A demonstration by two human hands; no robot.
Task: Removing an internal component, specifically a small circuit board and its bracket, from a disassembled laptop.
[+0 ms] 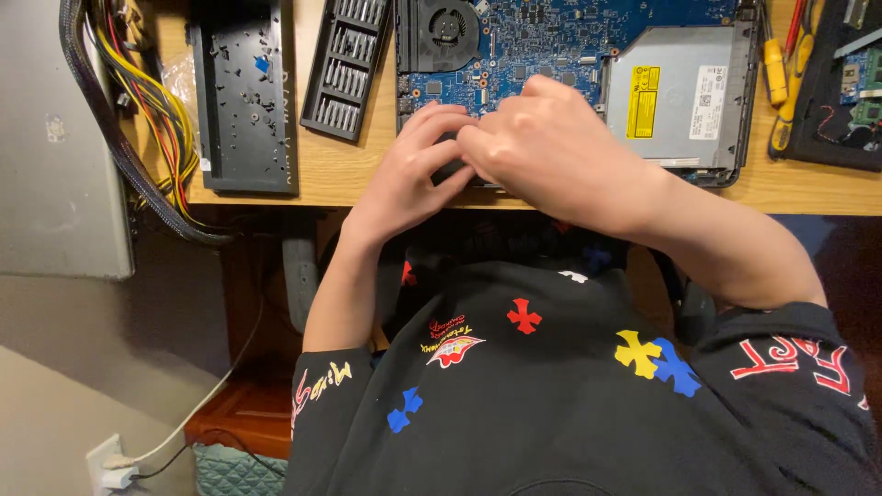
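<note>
An opened laptop lies on the wooden desk, its blue circuit board bare, with a black fan at the left and a silver optical drive at the right. Both my hands rest on its near edge. My left hand curls its fingers over a small dark part at the board's front edge. My right hand lies over the left fingers and hides what they pinch. I cannot tell what the part is.
A black screwdriver bit case and a black panel with loose screws lie left of the laptop. Cable bundles hang at the desk's left end. Yellow-handled screwdrivers and another circuit board lie right.
</note>
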